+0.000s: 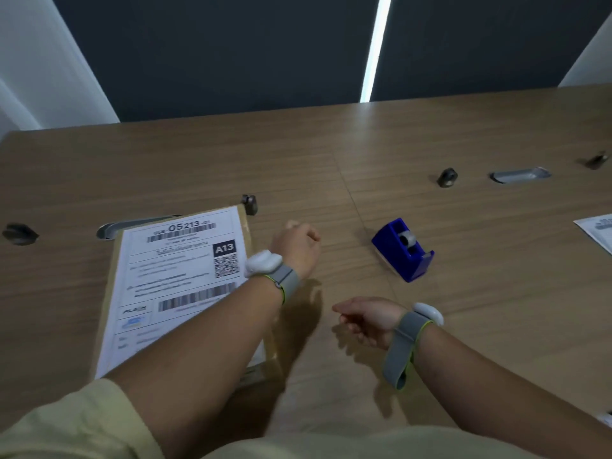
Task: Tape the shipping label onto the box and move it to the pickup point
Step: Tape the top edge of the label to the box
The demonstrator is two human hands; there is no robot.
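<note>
- The shipping label (178, 279) lies flat on top of the box (243, 223), covering nearly the whole top; the box sits on the left part of the worktop (463, 326).
- I see no tape on the label's visible edges, so I judge it loose.
- My left hand (298, 248) hovers just right of the box's far corner, fingers curled under. Its palm faces away, so I cannot tell whether it pinches anything.
- My right hand (367, 321) hangs relaxed and empty above the worktop, fingers pointing left, apart from everything.
- The blue tape dispenser (402, 251) stands to the right, near the left hand but untouched.
- Risk: the left forearm crosses over the label's near right corner; a brush from it could skew the sheet before tape holds it.
- Risk: pulling tape single-handed may slide the dispenser.
- Hidden: that corner of the label, the box's height, the roll's free end. Print is too blurred to read fully.
- A loose sheet (596, 228) is cut off at the right edge; no pickup point shows.
</note>
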